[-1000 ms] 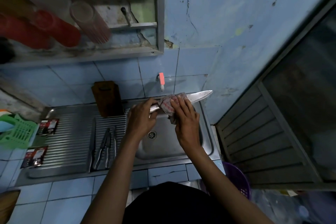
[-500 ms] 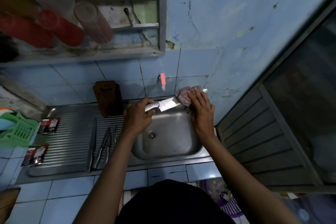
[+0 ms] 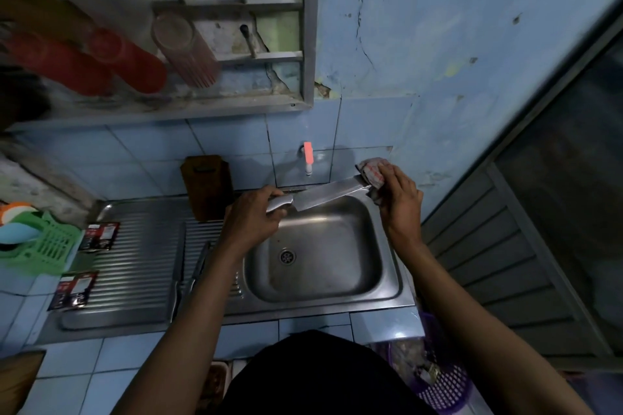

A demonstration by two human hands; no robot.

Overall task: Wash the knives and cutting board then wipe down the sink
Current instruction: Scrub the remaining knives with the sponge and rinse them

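Two hands work over the sink (image 3: 387, 293), a steel basin with the drain in its floor. Left hand (image 3: 251, 224) has fingers curled round the metal handle of a large knife (image 3: 323, 196), held above the sink's back-left corner, blade running rightward and slightly up across the back rim. Right hand (image 3: 399, 200) pinches a red-and-white cloth (image 3: 372, 173) folded over the blade tip, above the sink's back-right corner; tip itself hidden in the cloth. Tap (image 3: 307, 158) with a pink handle on the tiled wall just behind the sink, above the blade's middle. Cutting board (image 3: 206, 185), dark brown, stands upright leaning on the wall, just left of the sink at the back of the ribbed draining board (image 3: 135, 263). More knives (image 3: 190, 274) lie flat on the draining board close to the sink's left edge, partly hidden by the left forearm; count cannot be told. Two small dark packets (image 3: 99, 236) farther left of the sink, at the draining board's far edge. Green basket (image 3: 47, 248) beyond them on the bench. Red cups (image 3: 101, 64) and a ribbed tumbler (image 3: 183, 49) on a shelf high above and left of the sink. Purple basket (image 3: 445, 387) on the floor, below the sink's front-right corner
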